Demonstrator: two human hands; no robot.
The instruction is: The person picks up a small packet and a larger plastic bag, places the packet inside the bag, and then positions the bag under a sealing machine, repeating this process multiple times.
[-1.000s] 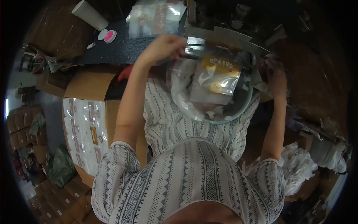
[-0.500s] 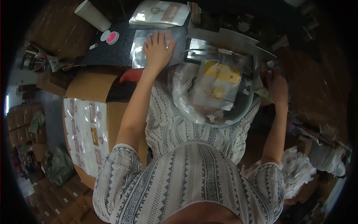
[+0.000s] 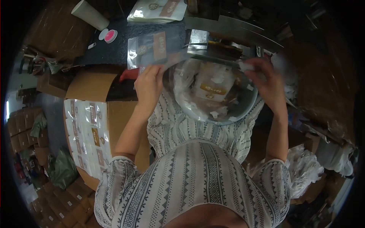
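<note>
Above a pale basin (image 3: pixel 249 110) on the lap, my left hand (image 3: pixel 149 85) is closed, pinching the edge of a clear plastic bag (image 3: pixel 175 61) that is smeared by motion. Opposite it, my right hand (image 3: pixel 268 78) pinches a small whitish packet (image 3: pixel 245 66), blurred, at the right side of the bag. Inside the basin are crumpled clear film (image 3: pixel 186 95), a clear pouch with a yellow label (image 3: pixel 213 90) and small white scraps (image 3: pixel 217 114). Beyond my left hand, a flat printed pouch (image 3: pixel 156 48) lies on the dark table.
A stack of printed pouches (image 3: pixel 157 10), a white cone (image 3: pixel 90 15) and a pink-filled pot (image 3: pixel 110 36) are on the table (image 3: pixel 108 53). A metal machine (image 3: pixel 232 32) stands ahead. An open carton (image 3: pixel 127 125) of packed pouches is at left; white plastic (image 3: pixel 304 171) is at right.
My left hand has left the pouches on the table and come back holding a clear bag. My right hand has moved leftward from the right side to the basin, with a whitish packet.
</note>
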